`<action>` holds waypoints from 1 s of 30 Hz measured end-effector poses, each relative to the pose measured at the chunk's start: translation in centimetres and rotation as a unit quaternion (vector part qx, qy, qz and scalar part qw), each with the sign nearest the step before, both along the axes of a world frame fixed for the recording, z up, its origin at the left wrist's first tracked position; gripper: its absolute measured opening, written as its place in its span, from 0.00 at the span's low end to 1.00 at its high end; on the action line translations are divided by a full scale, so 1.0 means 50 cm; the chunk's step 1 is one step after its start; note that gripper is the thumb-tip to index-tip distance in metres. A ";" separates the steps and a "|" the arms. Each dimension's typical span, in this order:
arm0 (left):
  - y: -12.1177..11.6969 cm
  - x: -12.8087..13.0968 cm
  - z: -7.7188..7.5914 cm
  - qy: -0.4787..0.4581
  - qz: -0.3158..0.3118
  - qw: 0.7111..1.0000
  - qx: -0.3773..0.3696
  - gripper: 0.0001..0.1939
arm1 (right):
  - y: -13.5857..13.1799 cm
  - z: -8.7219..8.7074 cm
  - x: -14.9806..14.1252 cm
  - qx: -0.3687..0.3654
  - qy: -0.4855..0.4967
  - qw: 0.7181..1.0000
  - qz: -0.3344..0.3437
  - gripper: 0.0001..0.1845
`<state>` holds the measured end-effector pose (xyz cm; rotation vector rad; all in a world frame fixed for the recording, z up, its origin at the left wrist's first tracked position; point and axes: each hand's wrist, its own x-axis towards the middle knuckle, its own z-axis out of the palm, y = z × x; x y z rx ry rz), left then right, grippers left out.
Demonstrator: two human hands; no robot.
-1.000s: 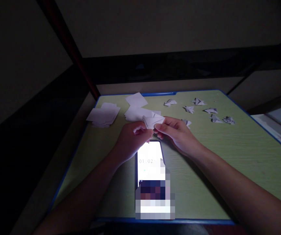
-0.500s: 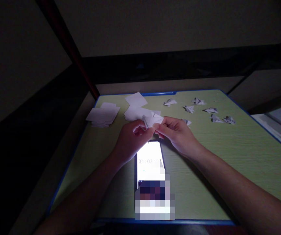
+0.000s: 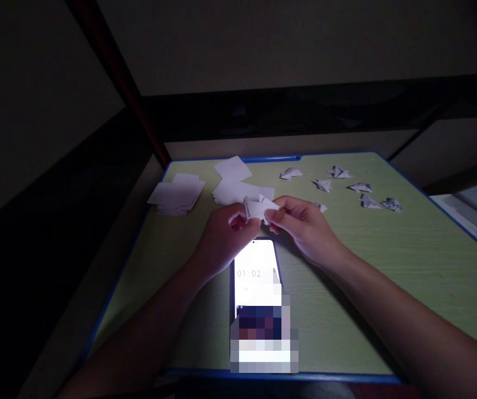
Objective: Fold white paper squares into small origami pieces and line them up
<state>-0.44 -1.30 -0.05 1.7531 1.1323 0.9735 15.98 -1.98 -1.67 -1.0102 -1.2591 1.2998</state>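
Between my two hands is a small piece of folded white paper (image 3: 258, 209), held up over the top end of a lit phone (image 3: 256, 260). My left hand (image 3: 224, 235) pinches its left side, thumb in front and index finger curled behind. On its right side my right hand (image 3: 304, 224) grips it, with the thumb pressed on the front face. A small pointed flap stands up at the paper's top edge. Parts of the paper are covered by my thumbs.
Loose white paper sheets (image 3: 175, 194) lie at the table's far left, and another paper pile (image 3: 238, 191) sits behind my hands. Several folded paper figures (image 3: 360, 187) are scattered at the far right. The green table (image 3: 388, 288) has a blue edge; a wall stands behind it.
The right thumb has shifted slightly right and up along the paper. The flap at the paper's top now looks narrower and more pointed. The view has moved slightly.
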 end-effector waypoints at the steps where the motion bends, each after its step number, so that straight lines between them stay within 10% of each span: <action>1: 0.000 0.000 0.000 -0.003 -0.004 1.000 -0.003 0.05 | 0.000 0.000 0.000 0.003 0.001 1.000 -0.002 0.10; 30: -0.004 0.006 0.009 -0.001 0.015 1.000 -0.024 0.07 | -0.009 0.016 -0.002 0.018 -0.041 0.999 -0.006 0.09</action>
